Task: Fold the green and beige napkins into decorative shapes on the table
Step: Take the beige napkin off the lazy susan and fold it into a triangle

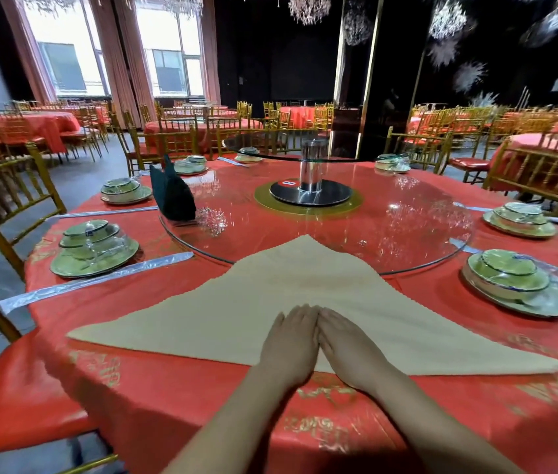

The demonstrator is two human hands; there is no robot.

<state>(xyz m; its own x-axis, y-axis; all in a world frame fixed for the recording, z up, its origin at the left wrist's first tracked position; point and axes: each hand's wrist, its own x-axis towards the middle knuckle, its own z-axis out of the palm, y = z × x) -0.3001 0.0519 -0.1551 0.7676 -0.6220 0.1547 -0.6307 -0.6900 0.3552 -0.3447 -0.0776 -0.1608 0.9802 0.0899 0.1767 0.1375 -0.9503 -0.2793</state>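
A beige napkin point(305, 295) lies flat on the red tablecloth, folded into a wide triangle with its tip pointing away over the rim of the glass turntable. My left hand point(289, 340) and my right hand point(346, 347) rest palm down side by side on its near middle, fingers straight and touching each other. Neither hand grips the cloth. A dark green napkin point(172, 193) stands upright, folded into a pointed shape, on the left part of the turntable.
The round glass turntable point(424, 213) fills the table's centre around a metal post point(311, 169). Wrapped place settings point(94, 249) point(517, 283) ring the edge, with wrapped chopsticks point(96, 282) between them. Gold chairs point(7, 200) surround the table.
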